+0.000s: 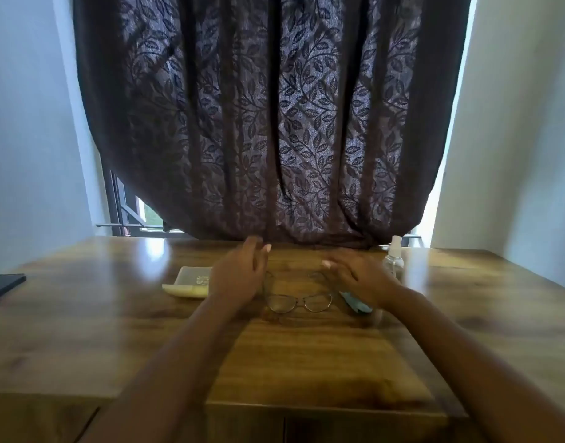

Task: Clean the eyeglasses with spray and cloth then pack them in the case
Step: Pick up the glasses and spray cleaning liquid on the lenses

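Eyeglasses [299, 300] sit on the wooden table [306, 356], lenses toward the person, temples unfolded and pointing away toward the curtain [259, 123]. Long axis of the front runs left-right. They lie between the two hands and slightly nearer the person. Left hand [238, 276] hovers just beside the left temple, fingers straight and relaxed, holding nothing. Right hand [354, 276] hovers over the right temple side, fingers loosely spread, also empty; blurred, so contact can't be judged. Both about equally near, likely a two-hand pickup. Blue cloth [358, 303] lies partly under the right wrist. Clear spray bottle [393, 260] stands just beyond the right hand. Pale case [190, 282] lies left of the left hand; marking on it unreadable.
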